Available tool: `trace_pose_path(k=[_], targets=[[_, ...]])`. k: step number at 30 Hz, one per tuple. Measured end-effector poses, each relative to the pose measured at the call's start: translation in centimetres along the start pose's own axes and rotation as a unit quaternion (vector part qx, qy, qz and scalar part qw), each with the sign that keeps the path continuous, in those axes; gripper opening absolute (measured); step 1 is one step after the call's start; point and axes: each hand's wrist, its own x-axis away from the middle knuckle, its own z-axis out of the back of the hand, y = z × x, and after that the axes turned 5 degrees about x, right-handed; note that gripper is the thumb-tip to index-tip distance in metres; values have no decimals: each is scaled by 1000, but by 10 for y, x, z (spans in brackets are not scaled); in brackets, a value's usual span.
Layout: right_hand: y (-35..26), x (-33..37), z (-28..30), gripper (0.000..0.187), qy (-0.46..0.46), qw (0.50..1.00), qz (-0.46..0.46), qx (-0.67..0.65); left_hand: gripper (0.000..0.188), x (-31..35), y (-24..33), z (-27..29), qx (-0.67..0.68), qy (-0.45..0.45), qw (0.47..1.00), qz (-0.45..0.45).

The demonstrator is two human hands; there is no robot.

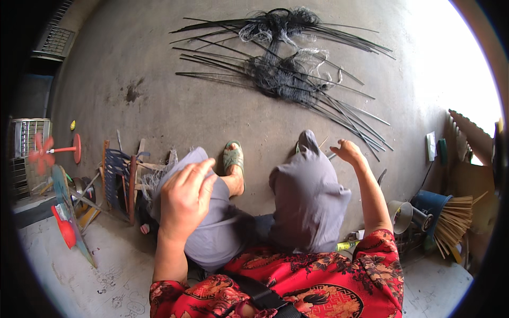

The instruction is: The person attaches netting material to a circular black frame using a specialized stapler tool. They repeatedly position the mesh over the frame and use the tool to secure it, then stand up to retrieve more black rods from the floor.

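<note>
My left hand is above my left knee, its fingers loosely stretched and a gap between them and the thumb; no object shows in it. Beyond my right knee, my right hand has its fingers curled inward. A short pale bit shows at its fingertips, too small to name. Farther out on the floor lie two bundles of thin dark rods tangled with netting: a nearer bundle and a farther one. The near rod ends reach close to my right hand.
Grey trousers cover my knees; a green slipper is on my left foot. At left are a wooden frame, a red toy-like fan and a red scoop-shaped piece. At right, a blue bucket holds thin wooden sticks.
</note>
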Motion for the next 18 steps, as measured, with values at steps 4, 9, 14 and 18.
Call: trace_pose_path(k=[4, 9, 14, 18], targets=[[-20, -82, 99, 77, 163, 982, 85, 38, 33, 16, 9, -13, 66, -14, 998, 6], [-96, -183, 204, 89, 147, 962, 122, 197, 38, 19, 13, -7, 131, -24, 991, 6], [-167, -258, 256, 93, 245, 941, 142, 185, 29, 30, 47, 6, 146, 20, 989, 27], [-229, -237, 382, 84, 294, 947, 79, 99, 29, -49, 114, 197, 175, -72, 982, 6]])
